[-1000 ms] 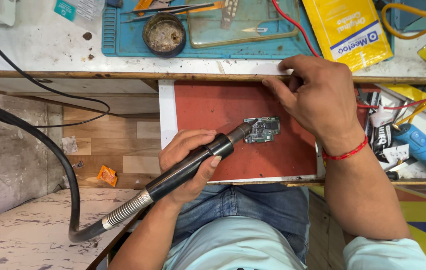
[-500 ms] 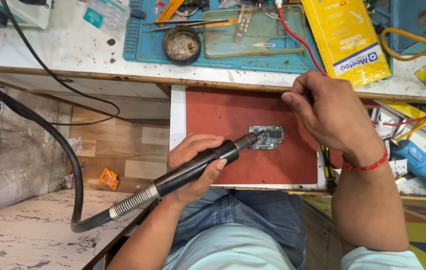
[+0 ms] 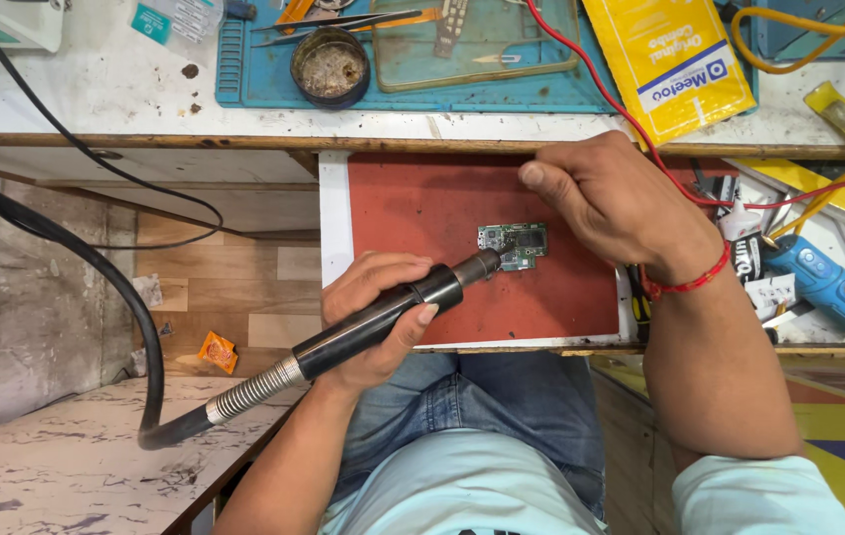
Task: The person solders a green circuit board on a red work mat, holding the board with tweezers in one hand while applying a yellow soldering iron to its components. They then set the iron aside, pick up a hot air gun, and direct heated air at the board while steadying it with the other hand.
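- Gripping a black hot-air handpiece (image 3: pixel 383 319), left hand (image 3: pixel 373 317) wraps its fingers around the barrel, thumb pressed along the near side; fingers curled tight together, not spread.
- Handpiece runs diagonally, metal nozzle tip (image 3: pixel 485 264) at upper right, ribbed silver collar and thick black hose (image 3: pixel 66 248) trailing lower left, hose looping off the left edge.
- Nozzle tip sits at the left edge of a small green circuit board (image 3: pixel 514 244); touching or just above, cannot tell.
- Circuit board lies flat near the middle of a red mat (image 3: pixel 422 208) on a pull-out shelf below the bench top.
- Board is well ahead of the left fingers, past the nozzle end, not touched by them.
- Right hand (image 3: pixel 613 203) hovers just right of the board, fingers bent and bunched with thumb against forefinger; whether they pinch anything cannot be told, too small or hidden.
- Right fingertips are near the board's upper right corner but apart from it.
- Red thread band (image 3: pixel 685 284) circles the right wrist.
- Bench above: blue work mat (image 3: pixel 244 74) with a round tin (image 3: pixel 329 66) and tweezers (image 3: pixel 343 22) on it, yellow packet (image 3: pixel 670 61) to the right, red wire (image 3: pixel 581 69) crossing down toward the right hand.
- Blue tool (image 3: pixel 834 289) lies among clutter at right of the shelf.
- Person is seated, jeans and light blue shirt below the shelf.
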